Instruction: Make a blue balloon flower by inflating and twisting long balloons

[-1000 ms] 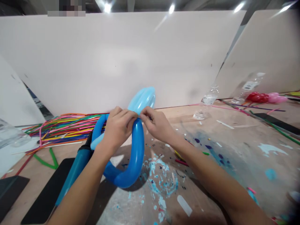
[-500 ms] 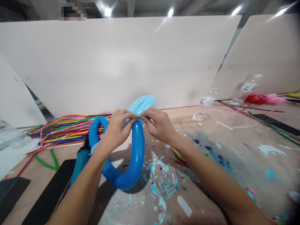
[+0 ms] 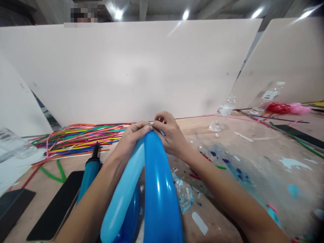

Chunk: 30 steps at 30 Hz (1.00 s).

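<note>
**Fingers, left hand [image 3: 131, 137].** Closed. Thumb and forefinger [image 3: 146, 127] pinch the spot where the two balloon tops meet. The top of the light blue balloon [image 3: 123, 197] runs up under this hand.

**Fingers, right hand [image 3: 171, 136].** Closed and curled, with the tips [image 3: 157, 124] touching the left fingertips at the same spot, on the tip of the dark blue balloon [image 3: 160, 189]. Whether a knot or a twist sits between them is hidden.

**Balloons.** Both are inflated, side by side and touching, running from the fingers toward the camera. The dark blue one lies right of the light one.

**Risks, as judged.**
- A nail or a hard pinch on the stretched skin at the tip could burst either balloon.
- If one hand loosens, the joint could unwind and the two could spring apart.
- Rubbing the two skins together under tension could also pop one.
- The counter [image 3: 253, 158] below is gritty with burst scraps [image 3: 182, 194], which could puncture a balloon pressed down on it.

**Left of the fingers.**
- Hand pump [image 3: 90, 170], lying near the left forearm.
- Heap of uninflated balloons [image 3: 78, 138].
- Dark mat [image 3: 54, 206].

**Right of the fingers, well apart.**
- Clear bottle [image 3: 225, 109], with a second bottle [image 3: 265, 98] beyond it.
- Red balloon [image 3: 278, 107].
- Pink balloon [image 3: 300, 108].

**Beyond the fingers.** White board [image 3: 126, 74], standing upright.
</note>
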Available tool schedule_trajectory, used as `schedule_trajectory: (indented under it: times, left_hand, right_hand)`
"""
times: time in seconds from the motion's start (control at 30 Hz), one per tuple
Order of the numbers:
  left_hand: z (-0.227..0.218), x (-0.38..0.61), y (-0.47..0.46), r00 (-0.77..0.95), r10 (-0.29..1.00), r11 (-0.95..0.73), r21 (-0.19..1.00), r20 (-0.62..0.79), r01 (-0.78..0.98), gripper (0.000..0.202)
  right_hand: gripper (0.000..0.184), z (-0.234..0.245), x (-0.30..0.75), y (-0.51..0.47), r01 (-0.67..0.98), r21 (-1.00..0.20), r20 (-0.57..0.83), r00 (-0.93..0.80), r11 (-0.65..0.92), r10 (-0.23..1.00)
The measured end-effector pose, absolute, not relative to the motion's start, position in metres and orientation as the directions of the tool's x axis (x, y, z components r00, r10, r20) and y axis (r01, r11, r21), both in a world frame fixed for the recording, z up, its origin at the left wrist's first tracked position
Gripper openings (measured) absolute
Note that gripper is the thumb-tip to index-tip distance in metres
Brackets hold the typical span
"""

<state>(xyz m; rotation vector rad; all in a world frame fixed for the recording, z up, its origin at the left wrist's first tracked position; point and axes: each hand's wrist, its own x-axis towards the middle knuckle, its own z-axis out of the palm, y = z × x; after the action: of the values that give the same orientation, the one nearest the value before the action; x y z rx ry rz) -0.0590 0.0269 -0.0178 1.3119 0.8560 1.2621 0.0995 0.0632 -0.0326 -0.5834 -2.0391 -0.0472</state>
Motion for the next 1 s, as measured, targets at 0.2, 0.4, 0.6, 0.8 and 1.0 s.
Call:
schedule_trajectory:
  times: [0.2, 0.4, 0.6, 0.8, 1.0]
  left_hand:
    - [-0.021, -0.058, 0.027, 0.156, 0.877, -0.474, 0.873, 0.455, 0.116, 0.019]
    - [-0.005, -0.067, 0.027, 0.138, 0.798, -0.56, 0.636, 0.587, 0.531, 0.013]
    - [0.03, -0.066, 0.046, 0.032, 0.592, -0.507, 0.342, 0.805, 0.791, 0.005]
    - [0.066, -0.062, 0.049, 0.044, 0.481, -0.694, 0.35, 0.876, 0.629, 0.019]
    - [0.028, -0.058, 0.056, -0.072, 0.547, -0.718, 0.512, 0.834, 0.471, 0.03]
  right_hand:
    - [0.018, -0.025, 0.113, 0.072, 0.473, -0.075, 0.79, -0.509, 0.878, 0.342]
    - [0.019, 0.01, 0.108, 0.091, 0.292, -0.183, 0.572, -0.745, 0.939, 0.343]
    - [0.024, 0.062, 0.093, 0.102, 0.397, -0.175, 0.591, -0.69, 0.901, 0.419]
    - [0.024, 0.085, 0.088, 0.095, 0.552, 0.076, 0.853, -0.468, 0.83, 0.233]
    - [0.027, 0.035, 0.067, 0.088, 0.557, -0.142, 0.933, -0.201, 0.819, 0.298]
